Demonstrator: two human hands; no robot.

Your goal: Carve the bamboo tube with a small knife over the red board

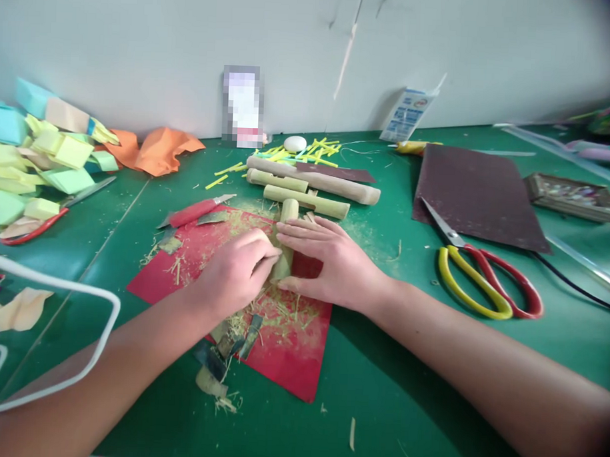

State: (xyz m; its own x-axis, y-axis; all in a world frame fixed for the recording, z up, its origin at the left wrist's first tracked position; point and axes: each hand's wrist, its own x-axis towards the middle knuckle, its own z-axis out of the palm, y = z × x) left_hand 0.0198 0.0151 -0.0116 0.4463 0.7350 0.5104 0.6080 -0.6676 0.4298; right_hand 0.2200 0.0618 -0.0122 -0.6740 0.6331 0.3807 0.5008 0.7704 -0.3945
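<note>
Tube slip risk: the pale tube, between the hands above the red sheet, could roll or twist if pressure from the two sides became uneven; loose dust would make this likelier.
Finger risk: fingertips sit close together at the tube; a rough edge could scrape one, in the inspector's judgement.
Left hand: curled nearly closed at the tube's nine o'clock side, thumb against forefinger; whether anything is inside cannot be told.
Right hand: partly open at three o'clock, fingers straight across the tube, thumb on its near end, holding it.
Forearms: left enters from seven o'clock, right from four.
Dark scraps: at seven o'clock, liable to shift if brushed.
Red-handled knife: at ten o'clock, blade exposed; a stray leftward reach could meet it.
Tube row: at twelve, near the held tube; a forward push could disturb it.
Scissors: at three, well apart.
White loop: at eight, overlapping the left forearm in view; snagging is possible, contact unconfirmed.
</note>
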